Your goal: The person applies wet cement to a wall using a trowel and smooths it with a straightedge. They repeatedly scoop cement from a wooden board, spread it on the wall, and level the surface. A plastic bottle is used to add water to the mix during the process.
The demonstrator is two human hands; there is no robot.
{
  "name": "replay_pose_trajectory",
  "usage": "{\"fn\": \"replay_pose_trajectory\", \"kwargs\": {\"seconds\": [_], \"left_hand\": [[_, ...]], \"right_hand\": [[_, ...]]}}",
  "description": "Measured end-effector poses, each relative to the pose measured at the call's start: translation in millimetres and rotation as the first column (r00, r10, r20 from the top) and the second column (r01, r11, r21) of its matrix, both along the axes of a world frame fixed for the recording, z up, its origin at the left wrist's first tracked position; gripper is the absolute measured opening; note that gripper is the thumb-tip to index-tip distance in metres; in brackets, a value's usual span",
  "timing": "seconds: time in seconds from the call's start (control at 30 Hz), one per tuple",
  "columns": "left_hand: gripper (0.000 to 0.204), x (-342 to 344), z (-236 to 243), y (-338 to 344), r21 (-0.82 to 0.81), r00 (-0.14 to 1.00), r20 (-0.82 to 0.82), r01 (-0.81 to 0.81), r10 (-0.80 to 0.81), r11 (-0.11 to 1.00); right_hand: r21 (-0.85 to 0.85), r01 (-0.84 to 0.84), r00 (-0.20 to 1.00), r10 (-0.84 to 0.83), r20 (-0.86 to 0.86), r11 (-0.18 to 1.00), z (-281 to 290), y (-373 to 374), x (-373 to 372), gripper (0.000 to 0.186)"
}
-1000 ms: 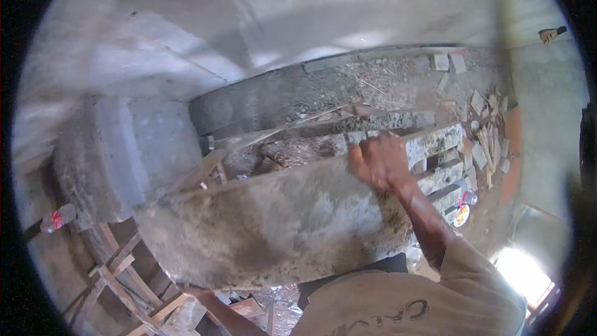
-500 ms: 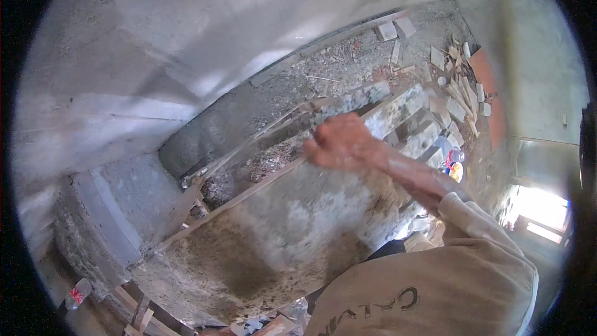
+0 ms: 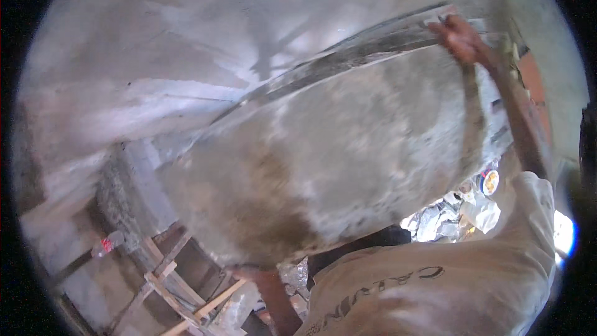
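Observation:
A large grey panel (image 3: 348, 143), mottled with cement-like stains, spreads across the middle of the view. My right hand (image 3: 461, 40) is at its far right corner, fingers bent over the edge, slightly blurred. Down at the near left edge, my left hand (image 3: 250, 272) grips the panel's rim, and its fingertips are hidden beneath it. The panel lies tilted between my two hands. Behind its far edge runs a narrow board or ledge (image 3: 367, 53) along the wall.
A pale plastered wall (image 3: 186, 37) rises close beyond the panel. Wooden strips (image 3: 180, 292) lie crossed at the lower left, near a clear plastic bottle (image 3: 109, 244). Crumpled silvery sheeting (image 3: 444, 214) and a round container (image 3: 490, 182) are at the right, by my body.
My right hand has moved right and away, from the middle of the far edge to the corner. My left hand has come into view. The panel has lifted and hides the rubble behind.

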State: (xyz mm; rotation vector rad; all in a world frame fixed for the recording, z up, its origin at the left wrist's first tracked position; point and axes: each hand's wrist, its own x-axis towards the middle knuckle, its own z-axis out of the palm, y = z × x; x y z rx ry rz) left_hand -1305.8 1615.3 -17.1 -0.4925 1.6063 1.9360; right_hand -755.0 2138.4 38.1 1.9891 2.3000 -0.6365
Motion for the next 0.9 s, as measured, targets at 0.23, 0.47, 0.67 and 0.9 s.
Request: {"fn": "replay_pose_trajectory", "kwargs": {"seconds": [0.23, 0.47, 0.67, 0.9], "left_hand": [[0.063, 147, 8, 111, 0.621, 0.938, 0.193, 0.110, -0.288, 0.776], [0.081, 247, -111, 206, 0.474, 0.815, 0.303, 0.320, -0.493, 0.820], [0.094, 218, -111, 242, 0.416, 0.694, 0.365, 0.474, -0.620, 0.776], [0.104, 214, -126, 200, 0.406, 0.572, 0.361, 0.615, -0.737, 0.676]], "right_hand": [[0.193, -0.037, 0.963, -0.017, 0.270, 0.981, -21, 133, 214, 0.062], [0.411, -0.145, 0.910, -0.042, 0.412, 0.900, -29, 89, 246, 0.052], [0.341, 0.149, 0.988, -0.149, -0.026, 0.928, 5, -120, 55, 0.050], [0.109, 0.281, 0.919, -0.235, -0.318, 0.953, -29, -230, -89, 0.048]]}}
